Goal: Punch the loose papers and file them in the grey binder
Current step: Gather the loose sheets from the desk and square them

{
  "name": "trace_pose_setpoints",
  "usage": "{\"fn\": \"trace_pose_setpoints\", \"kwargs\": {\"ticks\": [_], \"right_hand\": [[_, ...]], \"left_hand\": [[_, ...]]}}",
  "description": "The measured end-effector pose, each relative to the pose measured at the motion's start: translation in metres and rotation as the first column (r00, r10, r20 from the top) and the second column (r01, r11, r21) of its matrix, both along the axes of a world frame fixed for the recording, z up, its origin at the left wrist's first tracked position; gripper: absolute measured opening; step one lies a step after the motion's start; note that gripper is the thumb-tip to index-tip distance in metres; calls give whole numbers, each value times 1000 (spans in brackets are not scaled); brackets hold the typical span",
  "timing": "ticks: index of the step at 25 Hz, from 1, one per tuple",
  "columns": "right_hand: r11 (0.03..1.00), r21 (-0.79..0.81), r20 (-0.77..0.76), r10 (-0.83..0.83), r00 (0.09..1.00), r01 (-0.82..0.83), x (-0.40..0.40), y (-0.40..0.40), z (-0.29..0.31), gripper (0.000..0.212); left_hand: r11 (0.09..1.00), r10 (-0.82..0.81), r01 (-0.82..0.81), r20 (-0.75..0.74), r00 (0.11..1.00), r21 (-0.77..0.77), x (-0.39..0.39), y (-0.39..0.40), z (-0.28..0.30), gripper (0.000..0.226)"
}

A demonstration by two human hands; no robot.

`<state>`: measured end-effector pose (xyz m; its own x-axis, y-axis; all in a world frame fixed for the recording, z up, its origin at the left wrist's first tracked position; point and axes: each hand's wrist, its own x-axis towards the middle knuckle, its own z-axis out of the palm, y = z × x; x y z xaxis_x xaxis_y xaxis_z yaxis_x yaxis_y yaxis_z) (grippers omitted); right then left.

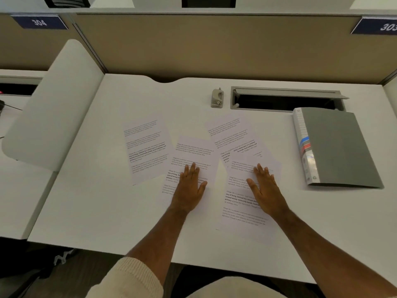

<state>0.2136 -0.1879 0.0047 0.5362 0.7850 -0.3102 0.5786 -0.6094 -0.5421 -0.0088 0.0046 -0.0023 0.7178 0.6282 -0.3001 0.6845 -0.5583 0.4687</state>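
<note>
A white desk (107, 201) in an office cubicle, tan partition (214, 46) along the back with number plates 304 and 303 on it. Take the punch (217, 98) as the marker: it stands at the back of the desk, untouched, just left of an open cable tray (285, 100). The binder (337, 147) lies shut, right of the punch and nearer the person, its labelled spine facing the papers.

The papers are fanned out in front of the punch, loose and askew. One sheet (148, 147) lies well left of it, alone. A second sheet (193, 160) sits almost straight in front of the punch. A third sheet (232, 134) lies front-right of the punch, partly covered by a fourth sheet (247, 203), the one nearest the person.

Both hands are flat, palms down, fingers straight and only slightly spread – gripping nothing, just pressing. The left hand (190, 186) rests on the second sheet, the right hand (265, 188) on the fourth. Both forearms reach straight out from the body, wrists low, a cream sleeve pushed up on the left arm.

That pose reads as the start of gathering – flat palms can slide the sheets together into one stack. The sheets would need squaring up before they go under the punch, so nothing looks punched or filed yet
</note>
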Motion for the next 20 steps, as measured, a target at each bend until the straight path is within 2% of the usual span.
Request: {"fn": "trace_pose_setpoints", "kwargs": {"ticks": [6, 10, 14, 20], "right_hand": [[999, 28, -30, 46, 999, -45, -11, 53, 13, 76], [987, 67, -2, 150, 989, -149, -24, 100, 23, 79], [947, 30, 73, 316, 946, -318, -44, 142, 23, 83], [870, -24, 76, 493, 867, -493, -86, 198, 21, 86]], "left_hand": [[977, 151, -157, 53, 987, 142, -15, 36, 14, 77], [948, 252, -256, 50, 967, 190, -33, 64, 17, 76], [904, 381, -384, 57, 923, 190, -50, 95, 16, 77], [807, 572, -570, 34, 819, 154, -72, 130, 17, 78]]}}
